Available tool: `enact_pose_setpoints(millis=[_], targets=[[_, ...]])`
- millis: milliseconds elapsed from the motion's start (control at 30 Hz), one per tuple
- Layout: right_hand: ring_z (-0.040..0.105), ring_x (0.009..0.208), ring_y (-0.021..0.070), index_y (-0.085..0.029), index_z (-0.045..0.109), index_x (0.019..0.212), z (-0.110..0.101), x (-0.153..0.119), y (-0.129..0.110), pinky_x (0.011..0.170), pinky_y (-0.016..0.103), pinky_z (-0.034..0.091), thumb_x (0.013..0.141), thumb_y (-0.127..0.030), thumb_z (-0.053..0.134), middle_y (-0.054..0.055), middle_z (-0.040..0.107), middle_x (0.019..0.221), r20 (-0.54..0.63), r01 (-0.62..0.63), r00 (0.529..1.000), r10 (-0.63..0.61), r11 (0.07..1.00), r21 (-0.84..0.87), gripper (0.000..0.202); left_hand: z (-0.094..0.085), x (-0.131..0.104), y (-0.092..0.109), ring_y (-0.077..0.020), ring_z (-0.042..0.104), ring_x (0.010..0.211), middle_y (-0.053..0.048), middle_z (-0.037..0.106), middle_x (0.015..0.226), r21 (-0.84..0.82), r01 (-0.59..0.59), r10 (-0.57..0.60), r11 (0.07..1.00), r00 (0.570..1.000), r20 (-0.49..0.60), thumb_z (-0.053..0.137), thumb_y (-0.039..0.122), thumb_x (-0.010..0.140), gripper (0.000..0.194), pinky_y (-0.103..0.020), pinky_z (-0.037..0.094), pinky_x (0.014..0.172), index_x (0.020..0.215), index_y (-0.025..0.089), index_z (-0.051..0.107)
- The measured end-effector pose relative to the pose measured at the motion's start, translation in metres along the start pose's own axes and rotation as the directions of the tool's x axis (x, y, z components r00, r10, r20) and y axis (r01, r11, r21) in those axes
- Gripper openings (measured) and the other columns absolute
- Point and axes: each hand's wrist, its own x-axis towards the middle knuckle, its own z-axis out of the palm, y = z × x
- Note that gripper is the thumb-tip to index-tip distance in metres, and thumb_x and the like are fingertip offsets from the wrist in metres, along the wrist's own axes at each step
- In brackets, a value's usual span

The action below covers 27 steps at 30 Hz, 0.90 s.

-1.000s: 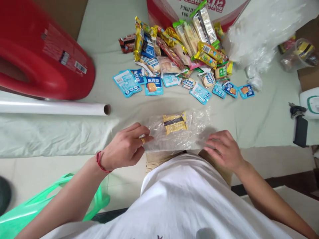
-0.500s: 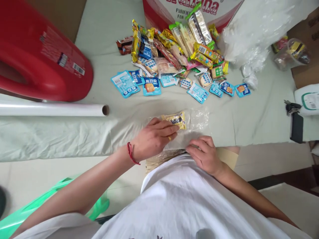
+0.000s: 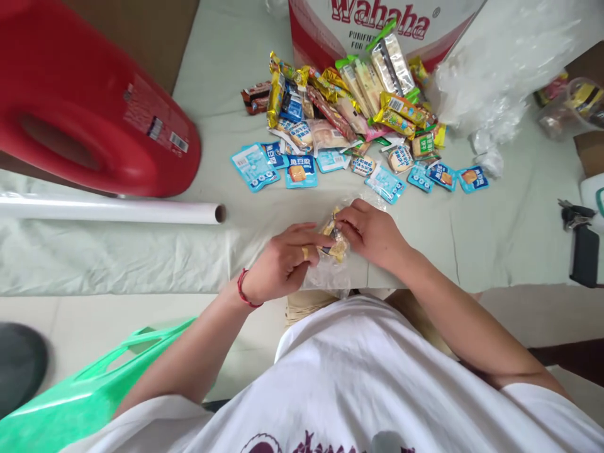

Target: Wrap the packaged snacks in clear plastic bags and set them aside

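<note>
Near the table's front edge lies a small yellow snack packet (image 3: 336, 246) with dark print, wrapped in a clear plastic bag (image 3: 325, 274). My left hand (image 3: 285, 259), with a ring and a red string bracelet at its wrist, grips the packet's left side, index finger laid across it. Thumb and fingers of my right hand (image 3: 375, 234) pinch the packet and film at the upper right. My fingers cover part of the wrapper. Beyond my hands is a heap of wrapped snacks (image 3: 325, 107), with several blue sachets (image 3: 302, 172) along its near side.
On the left stand a large red jug (image 3: 155, 151) and a white roll (image 3: 113, 209). Behind the heap is a Wahaha carton (image 3: 321, 38); clear plastic bags (image 3: 491, 82) lie right of it. Keys (image 3: 573, 214) and a black case (image 3: 585, 255) sit far right. A green bag (image 3: 70, 396) is below left.
My right hand has moved up from the table edge onto the packet. The packet, flat under my left hand before, is now turned and wrapped in the film. The view has shifted slightly.
</note>
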Motion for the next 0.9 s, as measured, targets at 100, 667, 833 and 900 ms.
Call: enact_pose_setpoints(millis=[100, 667, 833, 900], targets=[[0.062, 0.086, 0.0229, -0.020, 0.069, 0.104, 0.002, 0.003, 0.000, 0.070, 0.032, 0.040, 0.103, -0.028, 0.047, 0.008, 0.067, 0.097, 0.039, -0.035, 0.999, 0.037, 0.999, -0.040, 0.023, 0.012, -0.030, 0.009, -0.0217, 0.071, 0.105, -0.008, 0.074, 0.118, 0.079, 0.110, -0.085, 0.991, 0.957, -0.277, 0.050, 0.004, 0.085, 0.024, -0.046, 0.060, 0.092, 0.093, 0.025, 0.059], [0.059, 0.067, 0.0186, -0.020, 0.072, 0.092, 0.000, 0.004, 0.011, 0.062, 0.030, 0.034, 0.096, -0.032, 0.055, 0.003, 0.071, 0.076, 0.072, -0.090, 0.994, 0.080, 0.985, 0.149, 0.021, 0.069, -0.049, 0.022, -0.0264, 0.060, 0.101, -0.007, 0.064, 0.089, 0.173, 0.704, -0.445, 0.689, 0.598, -0.667, 0.050, 0.030, 0.102, 0.035, -0.055, 0.045, 0.101, 0.068, 0.023, 0.052], [0.060, 0.072, 0.0207, -0.019, 0.072, 0.094, -0.002, 0.002, 0.017, 0.064, 0.032, 0.038, 0.096, -0.030, 0.055, 0.005, 0.071, 0.083, 0.040, -0.104, 0.994, 0.100, 0.987, 0.121, 0.020, 0.051, -0.043, 0.007, -0.0346, 0.056, 0.113, -0.014, 0.062, 0.106, 0.281, 0.791, -0.495, 0.543, 0.572, -0.654, 0.062, 0.032, 0.093, 0.012, -0.062, 0.040, 0.106, 0.086, 0.022, 0.063], [0.061, 0.086, 0.0263, -0.019, 0.072, 0.100, -0.008, -0.003, 0.012, 0.070, 0.036, 0.041, 0.096, -0.027, 0.055, 0.011, 0.071, 0.099, -0.088, -0.081, 0.993, 0.077, 0.996, -0.034, 0.019, 0.049, -0.041, 0.003, -0.0386, 0.050, 0.128, -0.017, 0.058, 0.121, 0.308, 0.801, -0.505, 0.513, 0.572, -0.646, 0.065, 0.029, 0.090, 0.015, -0.063, 0.038, 0.109, 0.103, 0.022, 0.066]])
